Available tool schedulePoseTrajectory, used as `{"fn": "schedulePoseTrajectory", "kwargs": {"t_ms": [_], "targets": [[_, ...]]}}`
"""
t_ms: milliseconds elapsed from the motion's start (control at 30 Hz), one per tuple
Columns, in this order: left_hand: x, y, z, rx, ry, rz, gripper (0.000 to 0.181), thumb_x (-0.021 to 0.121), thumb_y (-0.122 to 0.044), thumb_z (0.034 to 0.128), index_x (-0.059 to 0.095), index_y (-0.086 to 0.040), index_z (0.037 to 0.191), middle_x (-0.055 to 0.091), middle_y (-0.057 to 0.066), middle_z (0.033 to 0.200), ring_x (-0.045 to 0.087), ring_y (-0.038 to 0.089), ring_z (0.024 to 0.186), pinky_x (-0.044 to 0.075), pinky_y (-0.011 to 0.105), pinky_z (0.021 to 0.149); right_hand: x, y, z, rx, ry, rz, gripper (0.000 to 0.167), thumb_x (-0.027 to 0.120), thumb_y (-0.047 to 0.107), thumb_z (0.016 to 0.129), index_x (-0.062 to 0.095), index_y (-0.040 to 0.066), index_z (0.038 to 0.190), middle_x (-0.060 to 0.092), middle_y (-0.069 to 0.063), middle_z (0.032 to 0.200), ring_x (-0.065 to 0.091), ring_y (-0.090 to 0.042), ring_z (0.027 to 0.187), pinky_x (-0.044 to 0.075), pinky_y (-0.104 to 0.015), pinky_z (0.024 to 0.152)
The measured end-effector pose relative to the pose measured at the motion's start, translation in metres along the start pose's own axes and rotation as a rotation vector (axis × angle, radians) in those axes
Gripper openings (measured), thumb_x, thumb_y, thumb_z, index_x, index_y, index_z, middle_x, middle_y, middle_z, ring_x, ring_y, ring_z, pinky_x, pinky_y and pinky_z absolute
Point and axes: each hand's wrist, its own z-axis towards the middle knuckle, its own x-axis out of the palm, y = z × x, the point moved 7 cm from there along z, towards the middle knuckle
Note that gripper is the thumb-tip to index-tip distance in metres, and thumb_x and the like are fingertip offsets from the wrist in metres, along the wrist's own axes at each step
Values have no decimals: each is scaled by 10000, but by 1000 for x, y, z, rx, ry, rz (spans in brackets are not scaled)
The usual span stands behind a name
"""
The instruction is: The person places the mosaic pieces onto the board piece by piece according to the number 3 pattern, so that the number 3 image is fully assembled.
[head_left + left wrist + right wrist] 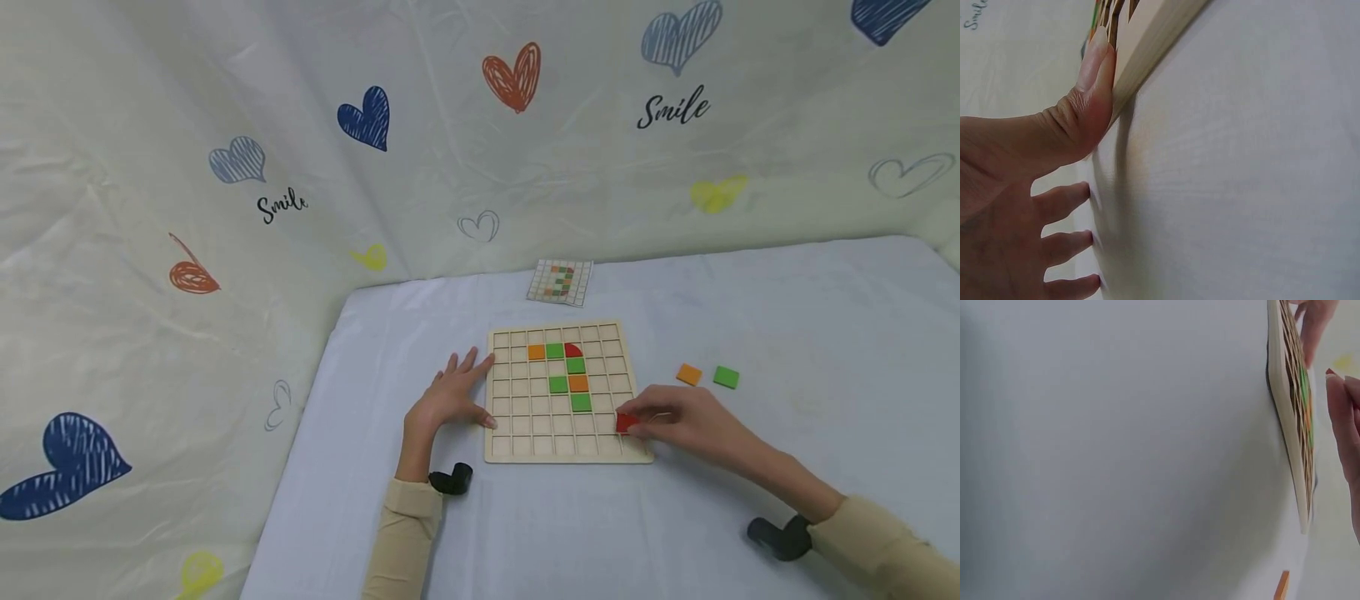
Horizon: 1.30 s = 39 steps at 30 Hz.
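A wooden grid board (517, 448) lies on the white-covered table, with orange, green and red tiles set in several of its cells. My left hand (447, 396) rests at the board's left edge, fingers spread; in the left wrist view its thumb (1094, 72) lies on the rim. Over the board's lower right part, my right hand (686, 421) pinches a red tile (626, 423) between thumb and fingers. In the right wrist view only a sliver of that tile shows at the fingertips.
An orange tile (688, 374) and a green tile (726, 377) lie on the table right of the board. Behind the board is a pattern card (561, 282) with a coloured grid. A cloth printed with hearts (513, 77) hangs beyond the table.
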Motion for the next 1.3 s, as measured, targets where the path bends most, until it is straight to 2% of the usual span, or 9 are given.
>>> {"fn": "schedulePoseTrajectory", "kwargs": {"t_ms": [133, 433, 633, 733, 867, 967, 1133, 1300], "targets": [[0, 0, 1, 3, -2, 0, 1119, 935, -310, 733, 286, -255, 1643, 115, 69, 1738, 24, 384, 1603, 124, 588, 1283, 7, 4, 11, -14, 21, 20, 266, 830, 131, 862, 795, 119, 1126, 758, 85, 999, 665, -15, 878, 599, -195, 789], [0, 0, 2, 2, 2, -3, 1119, 935, -308, 734, 284, -261, 1643, 111, 65, 1738, 17, 377, 1604, 119, 584, 1285, 25, 5, 33, 42, 91, -6, 243, 825, 153, 868, 805, 120, 1108, 739, 54, 985, 658, -120, 899, 575, -173, 782], [-2, -1, 0, 4, 2, -7, 1116, 933, -308, 736, 283, -262, 1643, 110, 62, 1738, 18, 375, 1604, 117, 583, 1286, 37, 6, 42, 29, 121, -25, 213, 821, 148, 869, 811, 122, 1080, 740, 61, 979, 630, -106, 874, 561, -198, 752], [-2, -1, 0, 1, 1, -5, 1120, 934, -310, 733, 283, -263, 1643, 109, 61, 1738, 16, 374, 1604, 114, 580, 1287, 42, 10, 46, -13, 131, -55, 216, 824, 116, 856, 813, 105, 1071, 726, 67, 941, 589, -79, 831, 534, -201, 714], [-2, -1, 0, 2, -1, -10, 1123, 936, -312, 729, 286, -261, 1642, 108, 60, 1738, 14, 374, 1604, 110, 582, 1287, 48, 21, 48, -146, 143, -157, 221, 834, 83, 841, 808, 67, 1060, 676, 67, 888, 521, -53, 780, 489, -196, 659], [-2, -2, 0, 4, -3, -13, 1123, 937, -311, 726, 289, -257, 1642, 111, 63, 1737, 16, 377, 1604, 109, 582, 1287, 51, 28, 47, -230, 137, -226, 229, 835, 67, 838, 802, 37, 1062, 636, 39, 912, 514, -58, 792, 499, -192, 659], [-3, -1, 0, 4, -3, -15, 1122, 937, -307, 726, 291, -251, 1641, 113, 68, 1736, 17, 381, 1603, 107, 580, 1288, 54, 31, 45, -254, 142, -247, 248, 826, 36, 840, 795, 2, 1084, 603, 0, 966, 531, -68, 823, 526, -178, 676], [-2, 0, -1, 4, -2, -9, 1124, 937, -307, 728, 287, -249, 1643, 111, 68, 1736, 21, 385, 1602, 112, 587, 1285, 55, 34, 45, -292, 133, -244, 264, 829, 18, 829, 787, 13, 1090, 612, 0, 956, 514, -47, 795, 515, -181, 661]]}}
